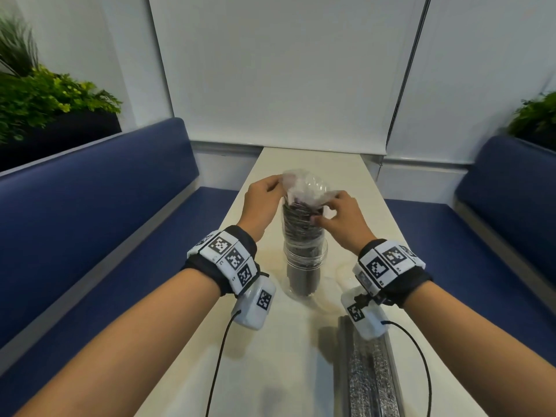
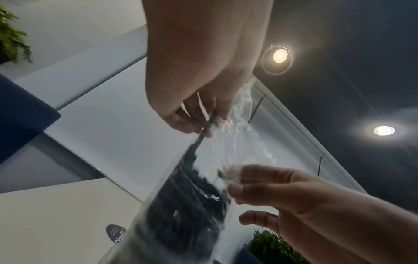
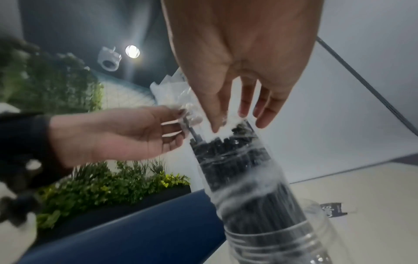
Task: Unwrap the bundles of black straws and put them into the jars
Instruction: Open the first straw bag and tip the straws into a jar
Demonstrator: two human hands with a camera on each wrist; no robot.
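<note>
- One long pale table (image 1: 270,371) runs away from the person between two blue benches (image 1: 99,206), and two forearms reach out over it, each wearing a marker-covered wrist band with a cable trailing back.
- One clear jar (image 1: 305,275) stands upright on the table between the wrists; one bundle of black straws (image 1: 301,227) stands in it, still in its clear plastic wrap (image 1: 304,189) and rising well above the rim.
- A second wrapped bundle (image 1: 370,383) lies flat on the table at the near right, partly under the right wrist's camera unit (two bundles in all, one jar in view).
- The left hand (image 1: 263,203) is raised at the top left of the standing bundle, wrist bent, thumb and fingertips pinching the loose wrap; the left wrist view shows a single straw (image 2: 208,125) caught in the same pinch.
- The right hand (image 1: 340,215) is at the top right of the bundle, palm down, thumb and forefinger nipping the wrap's edge while the other fingers (image 3: 264,114) stay extended and loose.
- Planters of green foliage (image 1: 39,97) sit behind both benches.
</note>
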